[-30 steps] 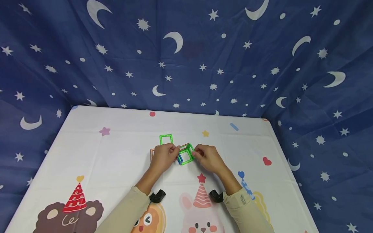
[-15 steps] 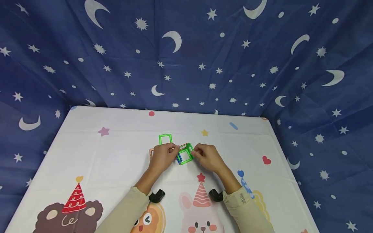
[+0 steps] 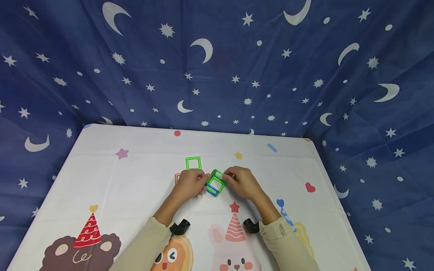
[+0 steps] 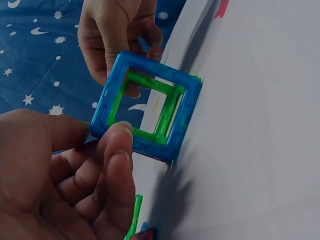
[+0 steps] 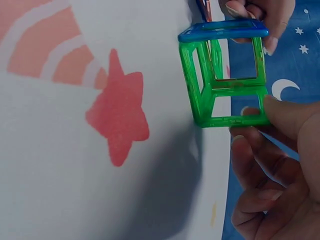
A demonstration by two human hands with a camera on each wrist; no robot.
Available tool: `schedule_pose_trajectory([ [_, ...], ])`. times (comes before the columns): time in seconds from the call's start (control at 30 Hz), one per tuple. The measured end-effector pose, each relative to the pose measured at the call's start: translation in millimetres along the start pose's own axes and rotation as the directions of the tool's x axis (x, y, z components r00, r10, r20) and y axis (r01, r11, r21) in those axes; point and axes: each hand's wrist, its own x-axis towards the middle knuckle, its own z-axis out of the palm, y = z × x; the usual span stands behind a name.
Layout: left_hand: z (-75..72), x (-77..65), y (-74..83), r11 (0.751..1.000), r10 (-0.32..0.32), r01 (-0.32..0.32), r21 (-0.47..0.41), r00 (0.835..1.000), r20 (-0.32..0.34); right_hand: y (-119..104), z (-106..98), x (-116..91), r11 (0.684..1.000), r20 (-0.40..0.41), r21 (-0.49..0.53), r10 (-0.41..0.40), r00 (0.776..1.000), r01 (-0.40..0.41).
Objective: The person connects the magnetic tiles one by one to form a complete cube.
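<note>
Between my hands is a box-like frame of square magnetic tiles, held over the table. Its blue tile [image 4: 187, 105] faces the left wrist camera, and green tiles [image 5: 235, 121] form other sides. My left hand [image 3: 190, 184] pinches the blue tile at one corner between thumb and fingers, as the left wrist view shows. On the opposite side, my right hand [image 3: 241, 182] grips the edge of a green tile with thumb and fingertips. An orange-red edge shows behind the blue tile in the right wrist view. Fingers partly cover the frame in the head view.
Beyond my left hand a green square tile [image 3: 187, 164] lies on the table. An orange tile [image 3: 176, 178] is mostly hidden by that hand. The white cloth [image 3: 142, 188] has printed animals, and a blue starry curtain [image 3: 223, 109] stands behind.
The tile frame has turned between my hands, so its blue side now faces more toward me. My left hand has shifted slightly nearer my body; the right has barely moved.
</note>
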Motion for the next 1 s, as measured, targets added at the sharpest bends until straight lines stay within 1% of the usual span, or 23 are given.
schedule_pose_trajectory([
  [0.17,-4.0,2.0,-3.5,0.996,0.043,-0.039,0.081,0.998,-0.046,0.2,1.3,3.7,0.998,0.032,0.015,-0.054,0.998,0.054],
  [0.23,-5.4,2.8,-4.1,0.996,0.055,-0.052,0.07,0.998,-0.04,0.4,2.9,5.3,0.996,0.039,0.015,-0.083,0.996,0.083],
  [0.33,-6.4,4.0,-5.5,0.998,0.069,-0.069,0.01,0.998,0.009,0.0,5.3,6.7,0.995,0.038,0.008,-0.104,0.994,0.104],
  [0.4,-6.7,4.4,-5.7,0.997,0.077,-0.076,-0.03,0.996,0.041,-0.9,6.3,6.7,0.996,0.03,0.005,-0.091,0.995,0.09],
  [0.47,-7.0,4.4,-5.5,0.996,0.08,-0.078,-0.05,0.995,0.051,-1.8,6.8,6.1,0.998,0.018,0.007,-0.065,0.998,0.065],
  [0.53,-7.4,4.0,-5.0,0.996,0.073,-0.071,-0.049,0.997,0.04,-2.4,7.0,5.8,0.999,0.007,0.016,-0.036,0.999,0.036],
  [0.67,-8.9,3.2,-3.5,0.998,0.054,-0.054,-0.015,0.998,0.011,-3.8,6.9,5.8,0.999,-0.011,0.048,0.007,1.0,-0.006],
  [0.77,-9.2,2.9,-2.1,0.999,0.039,-0.039,-0.003,0.999,0.002,-5.4,7.1,6.3,0.998,-0.025,0.064,0.016,1.0,-0.014],
  [0.9,-8.1,1.8,-1.0,1.0,0.02,-0.02,-0.014,1.0,-0.006,-6.5,8.7,7.3,0.997,-0.044,0.074,0.024,0.999,-0.021],
  [1.0,-6.4,1.2,-1.6,0.999,0.022,-0.022,-0.04,1.0,-0.014,-7.1,10.4,8.1,0.996,-0.054,0.088,0.032,0.998,-0.027],
])
